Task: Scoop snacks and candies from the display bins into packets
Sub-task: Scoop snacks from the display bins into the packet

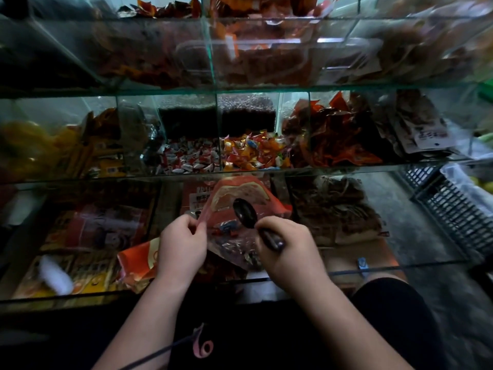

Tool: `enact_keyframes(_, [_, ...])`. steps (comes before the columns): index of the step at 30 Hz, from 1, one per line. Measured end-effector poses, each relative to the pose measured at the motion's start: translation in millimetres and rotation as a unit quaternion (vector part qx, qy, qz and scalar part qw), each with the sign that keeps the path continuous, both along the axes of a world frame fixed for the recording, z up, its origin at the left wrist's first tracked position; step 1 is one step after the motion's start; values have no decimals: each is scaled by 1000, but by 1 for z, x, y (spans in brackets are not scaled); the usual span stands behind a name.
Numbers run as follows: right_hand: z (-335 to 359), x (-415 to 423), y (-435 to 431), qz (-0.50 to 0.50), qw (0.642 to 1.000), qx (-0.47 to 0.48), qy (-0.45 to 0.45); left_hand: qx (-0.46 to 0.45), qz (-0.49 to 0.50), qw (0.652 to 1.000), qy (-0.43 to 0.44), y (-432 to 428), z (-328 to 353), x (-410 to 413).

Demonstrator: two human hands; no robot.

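Note:
I hold an orange-and-clear plastic packet (234, 209) in front of the lowest glass shelf. My left hand (181, 247) pinches its left edge. A few wrapped candies lie at the packet's bottom. My right hand (290, 249) grips the handle of a dark spoon (245, 213), whose bowl points up over the packet's mouth; the spoon bowl looks empty. Straight behind, on the middle shelf, are a bin of red-and-white wrapped candies (186, 158) and a bin of orange and yellow wrapped candies (253, 152).
Glass display bins (218, 129) rise in three tiers, holding dark beans, red snack packets (336, 137) and dried goods. Orange packets (136, 260) and a white roll (54, 275) lie in the lowest tier at left. Black plastic crates (453, 206) stand on the floor at right.

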State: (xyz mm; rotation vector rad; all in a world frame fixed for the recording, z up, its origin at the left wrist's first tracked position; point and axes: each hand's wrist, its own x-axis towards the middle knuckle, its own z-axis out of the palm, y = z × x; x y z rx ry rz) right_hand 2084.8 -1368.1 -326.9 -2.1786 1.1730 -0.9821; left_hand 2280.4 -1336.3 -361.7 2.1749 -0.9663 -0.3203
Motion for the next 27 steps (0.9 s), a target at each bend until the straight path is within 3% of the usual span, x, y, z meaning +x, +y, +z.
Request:
enact_keyframes(5, [-48, 38, -29, -29, 995, 86, 41, -4, -8, 1000, -4, 3, -4, 5])
enact_keyframes(16, [-91, 64, -37, -135, 966, 163, -150, 28, -62, 998, -1, -14, -1, 6])
enact_keyframes(19, [-88, 67, -42, -173, 926, 230, -242, 0, -131, 991, 3, -27, 11, -19])
enact_keyframes(24, [-79, 50, -47, -257, 823, 311, -401, -31, -224, 974, -2, -43, 23, -67])
enact_keyframes(27, [-76, 28, -47, -284, 786, 348, -425, -32, -277, 960, -8, -38, 20, -91])
